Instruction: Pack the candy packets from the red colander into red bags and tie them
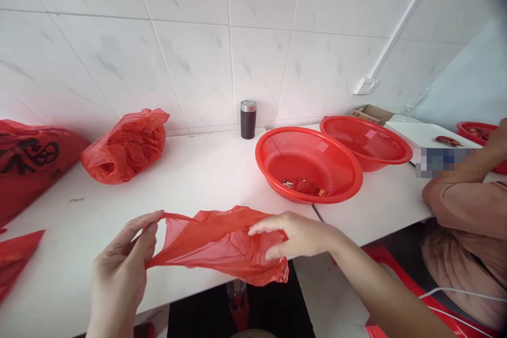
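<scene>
A thin red plastic bag (214, 245) is stretched out above the front edge of the white table. My left hand (127, 264) pinches the bag's left end, where its handle loops run to the fingers. At the bag's right part is my right hand (297, 235), with thumb and fingers apart and the fingertips over or against the film. Small wrapped items (304, 186) lie in the bottom of the nearer red mesh basket (269, 177), behind my right hand.
A second red basket (368, 140), a dark tumbler (248, 120) and a crumpled red bag bundle (127, 148) stand toward the wall. A printed red bag (35, 163) lies far left. At the right sits a person (467, 211) beside a white board (428, 134).
</scene>
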### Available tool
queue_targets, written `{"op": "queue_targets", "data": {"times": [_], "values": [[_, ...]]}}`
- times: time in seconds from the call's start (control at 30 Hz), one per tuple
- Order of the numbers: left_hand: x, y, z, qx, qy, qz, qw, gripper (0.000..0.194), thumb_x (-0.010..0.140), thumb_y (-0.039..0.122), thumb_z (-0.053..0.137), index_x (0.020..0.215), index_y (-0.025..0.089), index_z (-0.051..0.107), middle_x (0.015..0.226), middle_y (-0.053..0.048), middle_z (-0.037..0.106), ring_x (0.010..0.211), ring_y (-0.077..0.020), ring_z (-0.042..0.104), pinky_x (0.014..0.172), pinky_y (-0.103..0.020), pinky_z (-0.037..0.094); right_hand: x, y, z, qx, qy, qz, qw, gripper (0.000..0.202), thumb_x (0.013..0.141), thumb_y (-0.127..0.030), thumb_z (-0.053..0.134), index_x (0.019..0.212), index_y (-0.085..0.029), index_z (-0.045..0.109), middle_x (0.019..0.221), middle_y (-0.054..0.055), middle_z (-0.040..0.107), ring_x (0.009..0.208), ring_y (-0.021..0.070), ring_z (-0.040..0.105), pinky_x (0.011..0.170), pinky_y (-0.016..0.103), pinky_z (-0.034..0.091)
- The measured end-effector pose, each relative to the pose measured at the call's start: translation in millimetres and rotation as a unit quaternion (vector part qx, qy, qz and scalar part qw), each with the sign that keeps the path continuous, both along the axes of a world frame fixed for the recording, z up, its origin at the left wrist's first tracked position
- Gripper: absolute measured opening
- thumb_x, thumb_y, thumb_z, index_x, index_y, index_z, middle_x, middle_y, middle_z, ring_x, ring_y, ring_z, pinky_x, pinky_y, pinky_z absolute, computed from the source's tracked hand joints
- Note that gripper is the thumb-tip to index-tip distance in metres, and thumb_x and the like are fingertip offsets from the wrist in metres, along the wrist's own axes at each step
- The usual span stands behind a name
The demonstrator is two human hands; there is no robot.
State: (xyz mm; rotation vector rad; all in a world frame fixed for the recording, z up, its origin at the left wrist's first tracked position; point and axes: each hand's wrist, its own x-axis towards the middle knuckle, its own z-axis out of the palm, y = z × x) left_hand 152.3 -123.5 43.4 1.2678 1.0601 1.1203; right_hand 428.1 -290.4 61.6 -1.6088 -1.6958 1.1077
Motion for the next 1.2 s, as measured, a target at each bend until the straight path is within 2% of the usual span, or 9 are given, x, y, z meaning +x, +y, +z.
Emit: {"op": "queue_targets", "data": {"times": [0.1, 0.2, 0.37, 0.57, 0.73, 0.83, 0.97, 1.07, 1.2], "values": [[1, -6, 3.6, -0.071, -0.038, -0.058, 0.995, 0.043, 0.064, 0.039, 0.081, 0.102, 0.021, 0.074, 0.052, 0.004, 0.045, 0.052, -0.0061, 0.035, 0.044, -0.013, 0.031, 32, 3, 29.9, 0.099, -0.003, -0.105, 0.990, 0.032, 0.088, -0.038, 0.058, 0.118, -0.027, 0.060, 0.119, 0.003, 0.066, 0.110, 0.0157, 0.061, 0.096, 0.030, 0.048], [7, -21, 16.5, -0.098, -0.079, -0.089, 0.988, 0.046, 0.064, 0.035, 0.081, 0.109, 0.026, 0.074, 0.087, -0.002, 0.066, 0.056, -0.0060, 0.041, 0.042, -0.013, 0.035, 73, 13, 38.0, 0.071, -0.206, -0.220, 0.951, 0.032, 0.087, -0.034, 0.058, 0.118, -0.025, 0.059, 0.123, 0.007, 0.062, 0.110, 0.0218, 0.061, 0.091, 0.035, 0.049], [15, -39, 27.1, -0.124, -0.124, -0.131, 0.976, 0.048, 0.072, 0.038, 0.074, 0.119, 0.031, 0.069, 0.132, -0.001, 0.057, 0.064, -0.0064, 0.049, 0.055, -0.015, 0.049, 114, 24, 8.4, -0.140, -0.367, -0.177, 0.903, 0.036, 0.072, -0.015, 0.067, 0.108, -0.020, 0.066, 0.104, 0.014, 0.068, 0.096, 0.0328, 0.065, 0.078, 0.041, 0.050], [9, -27, 11.2, -0.096, -0.160, -0.166, 0.968, 0.050, 0.075, 0.044, 0.067, 0.124, 0.028, 0.066, 0.136, -0.006, 0.054, 0.067, -0.0122, 0.057, 0.059, -0.024, 0.056, 129, 30, 8.7, -0.043, -0.266, -0.221, 0.937, 0.025, 0.087, -0.025, 0.056, 0.112, -0.021, 0.058, 0.104, 0.010, 0.067, 0.096, 0.0242, 0.065, 0.082, 0.037, 0.049], [14, -28, 8.3, -0.100, -0.186, -0.159, 0.964, 0.050, 0.077, 0.042, 0.066, 0.126, 0.027, 0.064, 0.122, -0.007, 0.063, 0.070, -0.0138, 0.059, 0.062, -0.025, 0.057, 96, 30, 34.0, 0.090, 0.182, -0.214, 0.956, 0.030, 0.092, -0.036, 0.050, 0.117, -0.021, 0.054, 0.105, 0.008, 0.066, 0.084, 0.0178, 0.065, 0.076, 0.035, 0.054], [21, -34, 10.4, -0.107, -0.205, -0.145, 0.962, 0.050, 0.079, 0.040, 0.064, 0.128, 0.028, 0.063, 0.129, -0.006, 0.059, 0.073, -0.0137, 0.061, 0.063, -0.025, 0.057, 52, 30, 32.8, 0.058, 0.291, -0.134, 0.946, 0.028, 0.093, -0.036, 0.048, 0.115, -0.021, 0.056, 0.102, 0.007, 0.066, 0.077, 0.0158, 0.064, 0.068, 0.030, 0.053], [26, -42, 14.5, -0.116, -0.214, -0.146, 0.959, 0.048, 0.082, 0.037, 0.061, 0.130, 0.029, 0.060, 0.137, -0.004, 0.053, 0.074, -0.0115, 0.060, 0.066, -0.023, 0.056, -2, 37, 2.4, 0.011, 0.189, -0.009, 0.982, 0.030, 0.094, -0.030, 0.048, 0.123, -0.023, 0.057, 0.112, 0.006, 0.066, 0.098, 0.0183, 0.064, 0.084, 0.034, 0.052], [25, -43, 15.6, -0.115, -0.218, -0.154, 0.957, 0.048, 0.082, 0.038, 0.060, 0.130, 0.029, 0.061, 0.135, -0.004, 0.055, 0.074, -0.0119, 0.059, 0.066, -0.023, 0.056, -21, 42, -17.3, 0.097, 0.002, -0.050, 0.994, 0.037, 0.094, -0.022, 0.046, 0.130, -0.027, 0.055, 0.131, 0.005, 0.059, 0.122, 0.0201, 0.053, 0.104, 0.040, 0.041], [16, -38, 13.9, -0.097, -0.219, -0.137, 0.961, 0.047, 0.082, 0.040, 0.059, 0.127, 0.029, 0.063, 0.143, -0.004, 0.049, 0.073, -0.0124, 0.061, 0.066, -0.025, 0.057, -6, 41, -5.4, 0.122, -0.054, -0.056, 0.989, 0.035, 0.098, -0.025, 0.040, 0.127, -0.029, 0.058, 0.129, 0.002, 0.061, 0.120, 0.0184, 0.056, 0.103, 0.038, 0.043]]}}
